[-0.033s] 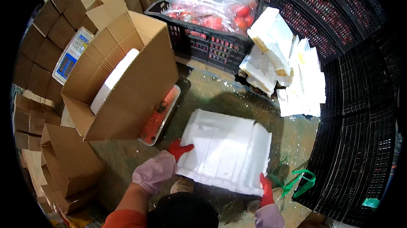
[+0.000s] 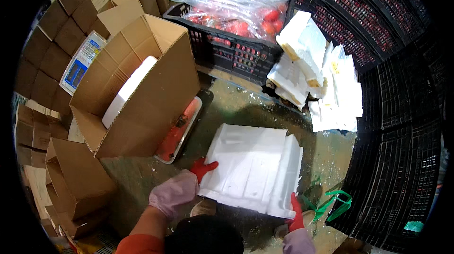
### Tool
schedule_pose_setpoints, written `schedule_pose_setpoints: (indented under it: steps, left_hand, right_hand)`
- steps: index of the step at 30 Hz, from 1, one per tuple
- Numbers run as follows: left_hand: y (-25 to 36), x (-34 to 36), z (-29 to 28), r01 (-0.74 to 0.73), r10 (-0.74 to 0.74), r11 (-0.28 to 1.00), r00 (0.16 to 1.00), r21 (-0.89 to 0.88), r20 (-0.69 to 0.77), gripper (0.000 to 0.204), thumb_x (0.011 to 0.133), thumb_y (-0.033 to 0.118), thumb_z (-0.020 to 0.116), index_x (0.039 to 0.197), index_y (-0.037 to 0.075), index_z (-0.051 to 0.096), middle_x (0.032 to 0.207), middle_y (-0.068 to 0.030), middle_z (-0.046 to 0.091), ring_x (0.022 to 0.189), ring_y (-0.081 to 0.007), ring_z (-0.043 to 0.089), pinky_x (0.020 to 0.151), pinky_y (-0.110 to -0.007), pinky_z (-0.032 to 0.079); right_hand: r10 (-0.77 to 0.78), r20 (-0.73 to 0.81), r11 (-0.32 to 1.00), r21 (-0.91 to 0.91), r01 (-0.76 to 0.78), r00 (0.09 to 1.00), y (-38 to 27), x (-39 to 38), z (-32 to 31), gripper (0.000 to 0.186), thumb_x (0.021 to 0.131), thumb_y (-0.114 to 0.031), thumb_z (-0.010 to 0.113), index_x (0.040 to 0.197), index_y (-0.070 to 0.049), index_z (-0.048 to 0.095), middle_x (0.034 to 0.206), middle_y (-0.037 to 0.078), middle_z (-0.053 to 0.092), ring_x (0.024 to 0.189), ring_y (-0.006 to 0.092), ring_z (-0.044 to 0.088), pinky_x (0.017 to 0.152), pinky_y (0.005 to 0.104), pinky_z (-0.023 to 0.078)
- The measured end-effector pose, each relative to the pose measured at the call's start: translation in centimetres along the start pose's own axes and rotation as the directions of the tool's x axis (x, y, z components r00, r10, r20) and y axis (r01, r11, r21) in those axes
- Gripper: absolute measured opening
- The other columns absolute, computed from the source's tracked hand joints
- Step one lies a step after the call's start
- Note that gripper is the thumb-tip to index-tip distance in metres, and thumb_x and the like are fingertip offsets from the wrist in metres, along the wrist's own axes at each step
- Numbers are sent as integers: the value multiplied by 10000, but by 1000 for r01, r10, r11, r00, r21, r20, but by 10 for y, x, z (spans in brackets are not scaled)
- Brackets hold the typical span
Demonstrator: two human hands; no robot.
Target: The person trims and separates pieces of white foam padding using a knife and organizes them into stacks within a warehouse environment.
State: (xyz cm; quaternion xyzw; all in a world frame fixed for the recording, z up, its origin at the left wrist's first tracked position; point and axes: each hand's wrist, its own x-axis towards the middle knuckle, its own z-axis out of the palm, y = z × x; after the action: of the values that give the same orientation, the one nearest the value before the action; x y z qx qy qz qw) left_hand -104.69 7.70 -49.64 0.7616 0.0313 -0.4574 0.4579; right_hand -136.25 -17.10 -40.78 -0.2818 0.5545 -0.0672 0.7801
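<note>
Between my two hands is a flat white foam panel (image 2: pixel 248 169) with ridges across its face. A long raised piece runs along its right side, and I cannot tell whether it is separate. My left hand (image 2: pixel 203 167), in a red glove, grips the left edge with the thumb on top. At the lower right corner, my right hand (image 2: pixel 296 211), also red-gloved, is closed on the edge. The fingers under the panel are hidden. To the left, an open cardboard box (image 2: pixel 151 98) with a white foam piece (image 2: pixel 126 93) inside rests on a red-topped scale (image 2: pixel 177 131).
Behind stands a black crate (image 2: pixel 231 60) of red tomato-like produce under clear plastic. White foam pieces (image 2: pixel 336 93) are piled at the right, near stacked black crates (image 2: pixel 397 145). A scale display (image 2: pixel 82 62) and folded cartons (image 2: pixel 78 176) are at the left. Green strapping (image 2: pixel 338 204) lies lower right.
The raised right part of the foam panel looks shifted slightly and stands out more. Both hands keep their grip on the edges, and the view has moved a little.
</note>
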Motion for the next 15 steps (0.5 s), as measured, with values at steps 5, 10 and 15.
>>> schedule_pose_setpoints:
  steps: [5, 10, 15]
  left_hand:
    - [17, -4, 18, 38, -30, 988, 998, -147, 56, 909, 701, 586, 653, 1303, -44, 395, 1319, -171, 440, 1183, -271, 442, 985, -342, 326]
    - [1, 1, 59, 201, -112, 951, 933, -234, 343, 780, 712, 597, 638, 1228, 25, 510, 1198, -101, 541, 1068, -194, 485, 931, -336, 346]
    - [10, -3, 39, 102, -78, 981, 986, -163, 147, 605, 741, 546, 650, 1091, 56, 597, 1090, -80, 601, 950, -189, 578, 796, -332, 448]
  right_hand:
    - [-138, 374, 875, 480, -64, 917, 12, 23, 28, 502, 883, -394, 544, 1234, -41, 480, 1145, 90, 577, 991, 206, 582, 829, 329, 480]
    - [-86, 297, 891, 451, -61, 951, 29, 21, 70, 553, 852, -377, 588, 1235, 2, 464, 1134, 116, 578, 951, 229, 591, 815, 343, 486]
    - [-243, -30, 970, -13, 243, 970, -1, 9, 20, 608, 821, -360, 631, 1236, 45, 448, 1122, 142, 579, 910, 253, 601, 800, 357, 491]
